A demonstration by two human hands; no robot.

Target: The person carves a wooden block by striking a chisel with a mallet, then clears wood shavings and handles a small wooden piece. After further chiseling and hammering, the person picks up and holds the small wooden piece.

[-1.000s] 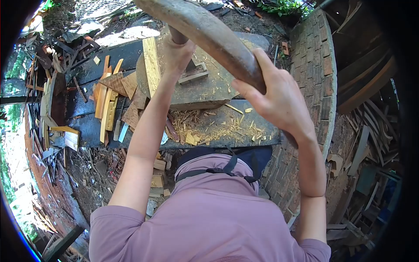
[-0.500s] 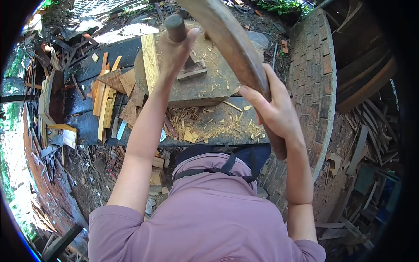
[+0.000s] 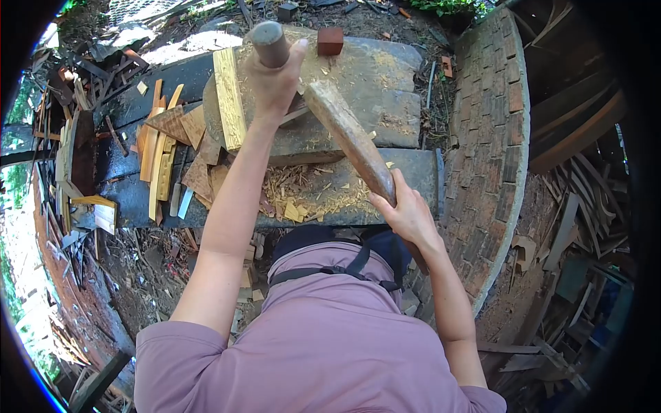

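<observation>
The left hand (image 3: 274,89) curls round a thick round handle (image 3: 268,45), whose end tops the fist; the right hand (image 3: 411,215) wraps a long wooden bar (image 3: 348,134) slanting above the surface (image 3: 421,175); a yellow strip (image 3: 229,100) lies left of the left hand.

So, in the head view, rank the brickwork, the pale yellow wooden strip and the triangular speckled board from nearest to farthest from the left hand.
1. Pale yellow wooden strip: just left of the left hand.
2. Triangular speckled board: farther left, beyond the strip.
3. Brickwork: off to the right, beyond the table.
</observation>
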